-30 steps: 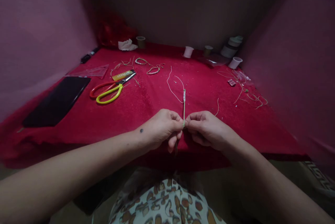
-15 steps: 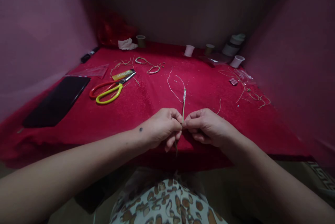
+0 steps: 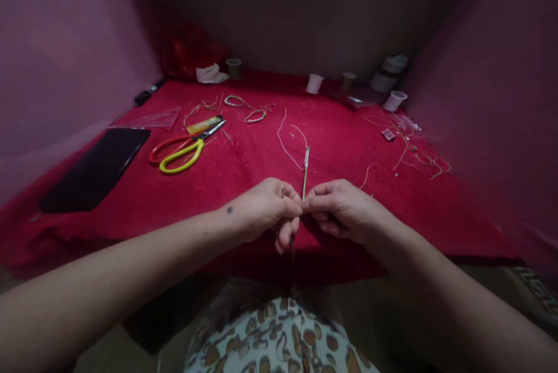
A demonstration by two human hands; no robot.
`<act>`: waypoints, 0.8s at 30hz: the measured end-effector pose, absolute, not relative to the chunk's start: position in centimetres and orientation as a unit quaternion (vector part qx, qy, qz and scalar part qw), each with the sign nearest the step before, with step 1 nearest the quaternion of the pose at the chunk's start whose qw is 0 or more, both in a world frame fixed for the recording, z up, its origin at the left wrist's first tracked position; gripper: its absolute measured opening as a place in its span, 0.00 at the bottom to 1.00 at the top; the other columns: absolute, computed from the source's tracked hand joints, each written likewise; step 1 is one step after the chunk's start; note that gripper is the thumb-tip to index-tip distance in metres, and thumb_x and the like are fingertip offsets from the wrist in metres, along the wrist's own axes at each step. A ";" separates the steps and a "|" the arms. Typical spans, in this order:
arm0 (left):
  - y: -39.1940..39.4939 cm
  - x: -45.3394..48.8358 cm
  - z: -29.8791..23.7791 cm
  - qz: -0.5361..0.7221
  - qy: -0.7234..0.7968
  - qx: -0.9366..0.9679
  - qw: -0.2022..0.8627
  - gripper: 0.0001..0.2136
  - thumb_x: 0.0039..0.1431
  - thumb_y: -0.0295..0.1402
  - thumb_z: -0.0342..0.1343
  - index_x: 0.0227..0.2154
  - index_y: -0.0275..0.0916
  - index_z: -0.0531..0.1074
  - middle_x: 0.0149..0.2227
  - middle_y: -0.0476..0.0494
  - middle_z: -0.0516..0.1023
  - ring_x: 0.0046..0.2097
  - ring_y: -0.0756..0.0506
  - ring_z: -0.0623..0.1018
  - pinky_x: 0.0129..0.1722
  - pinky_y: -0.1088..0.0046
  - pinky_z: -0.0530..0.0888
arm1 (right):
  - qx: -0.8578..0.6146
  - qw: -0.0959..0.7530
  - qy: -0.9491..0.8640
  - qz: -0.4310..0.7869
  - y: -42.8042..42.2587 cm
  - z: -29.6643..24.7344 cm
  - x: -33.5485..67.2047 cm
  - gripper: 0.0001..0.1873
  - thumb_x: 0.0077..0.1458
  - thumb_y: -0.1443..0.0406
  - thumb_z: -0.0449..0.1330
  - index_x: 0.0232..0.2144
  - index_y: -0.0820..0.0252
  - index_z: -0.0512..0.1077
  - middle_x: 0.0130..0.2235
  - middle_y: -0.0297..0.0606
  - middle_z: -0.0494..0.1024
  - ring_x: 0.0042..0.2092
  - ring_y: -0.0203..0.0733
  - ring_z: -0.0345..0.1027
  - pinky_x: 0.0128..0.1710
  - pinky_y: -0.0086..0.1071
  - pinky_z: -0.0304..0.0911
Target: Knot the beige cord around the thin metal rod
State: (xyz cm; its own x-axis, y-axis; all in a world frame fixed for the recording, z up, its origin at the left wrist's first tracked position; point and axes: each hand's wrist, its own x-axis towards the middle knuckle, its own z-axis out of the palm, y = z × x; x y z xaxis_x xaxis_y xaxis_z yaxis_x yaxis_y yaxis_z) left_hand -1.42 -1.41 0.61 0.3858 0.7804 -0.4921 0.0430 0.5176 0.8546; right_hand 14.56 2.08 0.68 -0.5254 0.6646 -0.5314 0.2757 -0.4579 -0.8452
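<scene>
My left hand and my right hand meet over the near edge of the red table, fingertips pinched together. Between them they hold a thin braided cord, greenish with a pale woven section at its far end. The cord runs away from me along the cloth, and loose pale threads trail from its far end. A short dark tail hangs below my left hand.
Orange and yellow scissors lie to the left, beside a dark flat tablet and a clear plastic bag. Finished cord loops lie further back. Small cups and spools stand along the back; thread scraps litter the right.
Both hands have shifted slightly away from me, keeping their pinch on the cord. Nothing else on the table has moved.
</scene>
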 end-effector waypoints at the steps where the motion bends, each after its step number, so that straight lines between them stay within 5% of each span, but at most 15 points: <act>1: -1.4 -1.5 0.6 0.249 0.491 0.412 0.726 0.02 0.49 0.24 0.48 0.25 0.35 0.64 0.18 0.48 0.72 0.13 0.51 0.69 0.11 0.78 0.66 | -0.469 0.138 -0.504 0.712 2.1 0.6 14.6 0.10 0.43 0.69 0.59 0.16 0.61 0.61 0.13 0.24 0.59 0.11 0.25 0.49 0.08 0.21 0.38; 7: -0.9 -2.6 1.3 0.225 0.513 0.410 0.720 0.02 0.50 0.26 0.52 0.25 0.33 0.66 0.26 0.42 0.77 0.17 0.52 0.72 0.12 0.80 0.67 | -0.463 0.145 -0.498 0.719 1.9 0.6 14.6 0.10 0.44 0.69 0.58 0.17 0.61 0.62 0.13 0.24 0.59 0.11 0.24 0.47 0.08 0.20 0.37; 11: -1.0 -2.8 2.8 0.183 0.568 0.489 0.636 0.06 0.53 0.30 0.51 0.23 0.34 0.66 0.14 0.50 0.70 0.11 0.55 0.63 0.09 0.82 0.58 | -0.474 0.158 -0.499 0.708 1.6 0.8 14.2 0.11 0.44 0.70 0.58 0.15 0.61 0.60 0.12 0.24 0.58 0.11 0.24 0.47 0.08 0.21 0.37; 15: -2.9 -1.4 2.7 0.187 0.614 0.609 0.466 0.09 0.56 0.34 0.47 0.24 0.36 0.67 0.16 0.50 0.70 0.14 0.54 0.65 0.12 0.80 0.60 | -0.492 0.176 -0.475 0.708 1.1 1.1 13.7 0.11 0.44 0.72 0.55 0.14 0.61 0.60 0.11 0.25 0.58 0.10 0.25 0.46 0.08 0.21 0.35; 19: -5.5 0.5 0.5 0.176 0.557 0.796 0.157 0.08 0.57 0.28 0.44 0.29 0.34 0.68 0.26 0.43 0.75 0.26 0.48 0.75 0.25 0.74 0.70 | -0.490 0.182 -0.461 0.717 1.1 1.0 13.8 0.10 0.43 0.73 0.54 0.14 0.62 0.62 0.11 0.27 0.59 0.10 0.25 0.49 0.08 0.21 0.37; 24: -6.5 1.2 -0.8 0.088 0.502 0.858 -0.059 0.11 0.57 0.22 0.39 0.29 0.33 0.67 0.23 0.42 0.72 0.20 0.45 0.72 0.15 0.71 0.65 | -0.451 0.180 -0.481 0.730 1.6 0.4 14.6 0.10 0.43 0.72 0.58 0.14 0.63 0.63 0.12 0.27 0.61 0.12 0.26 0.52 0.09 0.21 0.40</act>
